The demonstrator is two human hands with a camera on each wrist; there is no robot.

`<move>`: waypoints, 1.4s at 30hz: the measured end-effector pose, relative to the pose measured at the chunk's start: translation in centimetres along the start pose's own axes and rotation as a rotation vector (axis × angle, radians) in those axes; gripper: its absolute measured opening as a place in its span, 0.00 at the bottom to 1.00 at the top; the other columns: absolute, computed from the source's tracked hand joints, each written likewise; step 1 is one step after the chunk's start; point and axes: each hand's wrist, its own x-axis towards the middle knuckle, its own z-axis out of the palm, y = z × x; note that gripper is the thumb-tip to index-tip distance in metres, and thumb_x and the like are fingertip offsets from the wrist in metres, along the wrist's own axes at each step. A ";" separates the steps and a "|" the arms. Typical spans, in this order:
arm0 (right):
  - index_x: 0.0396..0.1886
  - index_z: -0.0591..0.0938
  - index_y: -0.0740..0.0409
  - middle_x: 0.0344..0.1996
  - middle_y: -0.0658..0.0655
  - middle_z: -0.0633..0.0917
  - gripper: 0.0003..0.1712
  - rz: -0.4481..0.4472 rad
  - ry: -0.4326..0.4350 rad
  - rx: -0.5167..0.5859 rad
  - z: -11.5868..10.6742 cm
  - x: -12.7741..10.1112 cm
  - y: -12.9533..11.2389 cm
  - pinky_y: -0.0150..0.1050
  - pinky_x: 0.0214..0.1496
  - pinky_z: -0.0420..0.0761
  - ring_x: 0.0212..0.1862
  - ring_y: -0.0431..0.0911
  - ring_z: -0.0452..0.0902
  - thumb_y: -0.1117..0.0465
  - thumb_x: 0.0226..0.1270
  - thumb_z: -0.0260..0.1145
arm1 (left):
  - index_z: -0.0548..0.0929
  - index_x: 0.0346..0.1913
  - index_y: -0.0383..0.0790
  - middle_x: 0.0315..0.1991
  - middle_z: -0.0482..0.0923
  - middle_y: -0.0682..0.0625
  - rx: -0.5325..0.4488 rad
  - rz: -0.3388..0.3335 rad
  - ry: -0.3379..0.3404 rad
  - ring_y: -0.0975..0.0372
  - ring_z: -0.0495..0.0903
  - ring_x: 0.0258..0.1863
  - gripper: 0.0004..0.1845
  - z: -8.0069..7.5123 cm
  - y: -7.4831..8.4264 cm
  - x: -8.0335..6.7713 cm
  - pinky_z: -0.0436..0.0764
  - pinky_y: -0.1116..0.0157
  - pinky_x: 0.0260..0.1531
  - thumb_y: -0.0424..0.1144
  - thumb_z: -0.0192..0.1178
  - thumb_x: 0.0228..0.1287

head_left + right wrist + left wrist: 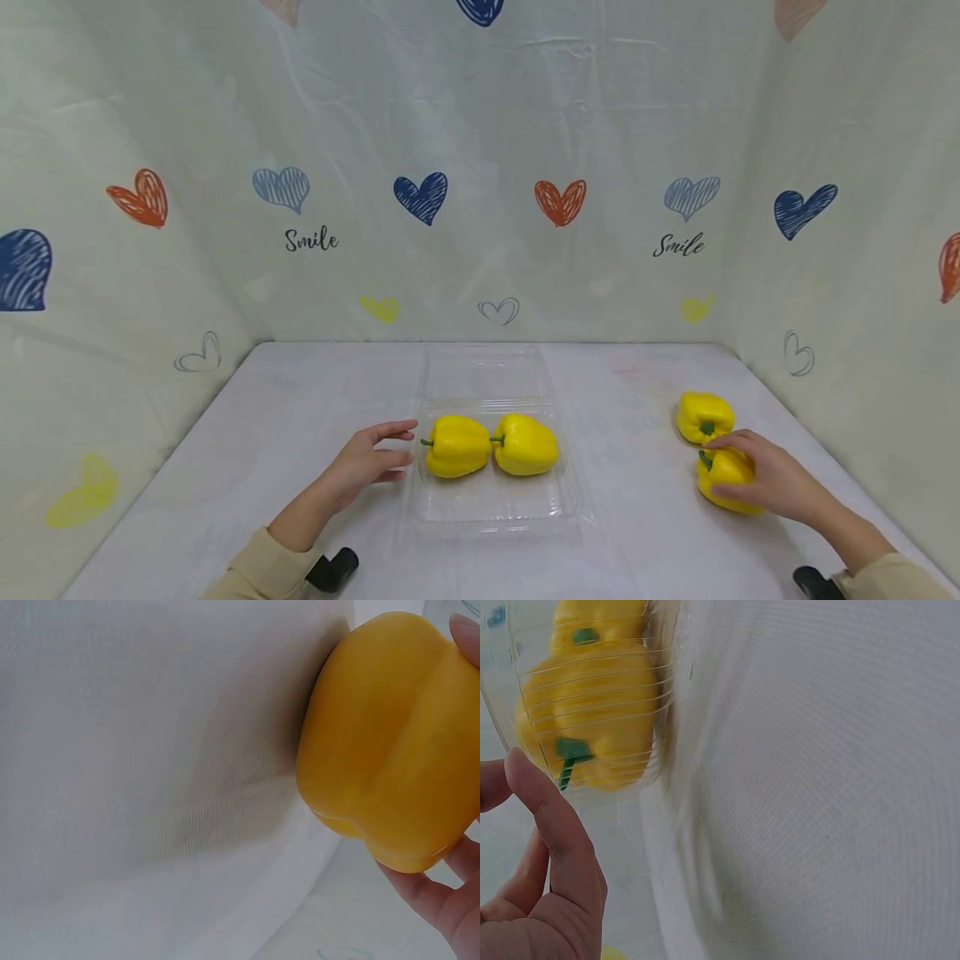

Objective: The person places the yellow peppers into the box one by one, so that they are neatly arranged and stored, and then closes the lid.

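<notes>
At the right of the table, my right hand point(776, 479) grips a yellow bell pepper point(723, 482), fingers on its far side and thumb on its near side. That pepper point(390, 742) fills much of the right wrist view, close against the white cloth. Another yellow bell pepper point(705, 415) sits just behind it. My left hand point(367, 462) is beside the left edge of a clear plastic clamshell container point(487, 507), its fingers loosely bent and fingertips right at the wall. Inside the container lie two yellow bell peppers point(459, 447), stems pointing left.
The container's clear lid point(486, 379) lies folded back toward the rear wall. A white cloth point(637, 517) covers the table. Around the back and sides hangs a pale curtain point(487, 108) printed with hearts. Dark straps point(333, 570) sit at both wrists.
</notes>
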 end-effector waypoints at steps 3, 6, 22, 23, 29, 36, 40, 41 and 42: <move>0.44 0.80 0.54 0.46 0.62 0.77 0.28 -0.007 0.007 0.018 0.2 0.1 -0.4 0.52 0.44 0.75 0.45 0.55 0.72 0.51 0.42 0.78 | 0.75 0.60 0.40 0.52 0.71 0.43 -0.004 -0.001 0.001 0.58 0.77 0.35 0.26 0.0 0.0 0.0 0.82 0.62 0.37 0.29 0.62 0.55; 0.44 0.80 0.54 0.47 0.63 0.77 0.28 -0.008 0.018 0.029 0.3 0.2 -0.9 0.56 0.45 0.74 0.45 0.56 0.73 0.51 0.42 0.78 | 0.75 0.60 0.40 0.52 0.71 0.43 -0.001 -0.002 0.002 0.58 0.77 0.35 0.26 0.1 0.1 0.1 0.82 0.62 0.36 0.29 0.62 0.55; 0.44 0.81 0.52 0.44 0.55 0.80 0.28 -0.137 0.133 -0.020 0.5 1.1 -4.4 0.50 0.43 0.76 0.44 0.52 0.74 0.51 0.40 0.78 | 0.75 0.60 0.40 0.51 0.71 0.44 -0.001 0.018 -0.003 0.58 0.77 0.36 0.26 0.1 0.1 0.0 0.82 0.62 0.36 0.29 0.62 0.55; 0.44 0.81 0.51 0.44 0.54 0.80 0.28 -0.140 0.134 -0.021 0.5 1.2 -4.6 0.49 0.43 0.77 0.44 0.51 0.74 0.50 0.40 0.78 | 0.75 0.60 0.40 0.52 0.71 0.44 0.000 0.019 -0.003 0.58 0.77 0.36 0.26 0.1 0.1 0.0 0.82 0.62 0.36 0.29 0.62 0.55; 0.45 0.80 0.50 0.46 0.53 0.79 0.27 -0.162 0.111 0.012 0.3 2.0 -6.2 0.49 0.44 0.77 0.46 0.51 0.73 0.50 0.43 0.77 | 0.75 0.60 0.40 0.52 0.71 0.44 -0.001 0.018 -0.001 0.58 0.77 0.37 0.26 0.1 0.0 0.0 0.82 0.62 0.36 0.29 0.62 0.55; 0.45 0.81 0.50 0.44 0.47 0.79 0.27 -0.245 0.129 0.011 0.7 3.0 -7.6 0.40 0.42 0.79 0.43 0.45 0.74 0.50 0.43 0.77 | 0.75 0.60 0.40 0.52 0.71 0.44 -0.006 0.007 -0.007 0.58 0.77 0.37 0.26 0.0 0.1 0.0 0.82 0.62 0.36 0.29 0.62 0.55; 0.46 0.81 0.50 0.46 0.47 0.78 0.27 -0.261 0.140 0.017 0.7 3.6 -8.4 0.42 0.44 0.79 0.44 0.46 0.74 0.50 0.44 0.77 | 0.75 0.60 0.40 0.52 0.71 0.44 -0.003 0.004 -0.005 0.58 0.77 0.37 0.26 0.0 0.1 0.0 0.82 0.62 0.36 0.29 0.62 0.55; 0.46 0.81 0.49 0.46 0.47 0.78 0.27 -0.262 0.140 0.023 0.7 3.7 -8.6 0.41 0.44 0.79 0.45 0.45 0.74 0.50 0.44 0.77 | 0.75 0.60 0.40 0.52 0.71 0.44 -0.001 0.003 -0.004 0.58 0.77 0.37 0.26 0.0 0.1 0.0 0.82 0.62 0.36 0.29 0.62 0.55; 0.46 0.81 0.49 0.46 0.47 0.78 0.27 -0.265 0.142 0.029 0.7 3.8 -8.8 0.41 0.44 0.79 0.45 0.45 0.74 0.50 0.44 0.77 | 0.75 0.60 0.39 0.52 0.71 0.44 0.000 0.001 -0.003 0.58 0.77 0.37 0.26 0.0 0.1 0.0 0.82 0.62 0.36 0.29 0.62 0.55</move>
